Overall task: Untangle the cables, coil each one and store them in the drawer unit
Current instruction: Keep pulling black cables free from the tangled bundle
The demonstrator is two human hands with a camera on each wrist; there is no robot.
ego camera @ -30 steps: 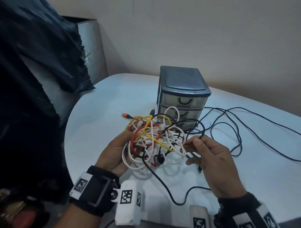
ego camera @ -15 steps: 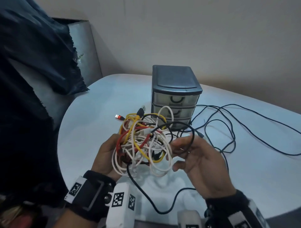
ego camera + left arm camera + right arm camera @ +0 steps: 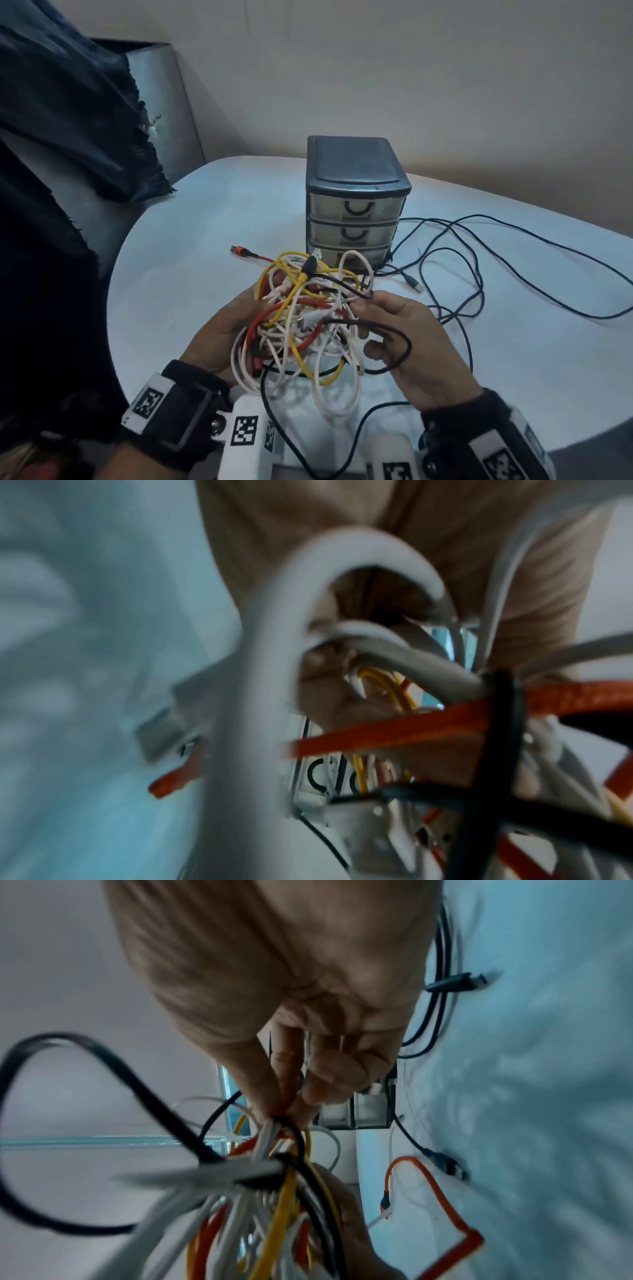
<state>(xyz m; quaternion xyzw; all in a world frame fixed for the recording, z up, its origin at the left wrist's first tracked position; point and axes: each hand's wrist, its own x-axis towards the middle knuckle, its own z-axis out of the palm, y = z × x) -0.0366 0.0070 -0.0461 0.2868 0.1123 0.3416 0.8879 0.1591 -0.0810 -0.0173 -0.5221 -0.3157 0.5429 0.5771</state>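
Seen from the head, the left hand [image 3: 222, 329] cups a cable tangle [image 3: 301, 318] above the table [image 3: 191, 240], in front of the closed drawer unit [image 3: 354, 202]. The right hand [image 3: 411, 342] meets the tangle's side. Only the right-wrist view shows its fingertips [image 3: 291, 1107] pinching a black cable [image 3: 294, 1131] there.

A plain beige wall [image 3: 411, 68] runs behind a rounded white worktop [image 3: 191, 240]. To the left a grey metal cabinet [image 3: 164, 102] stands against the wall, with dark cloth [image 3: 61, 120] hanging before it. The light is dim and bluish.
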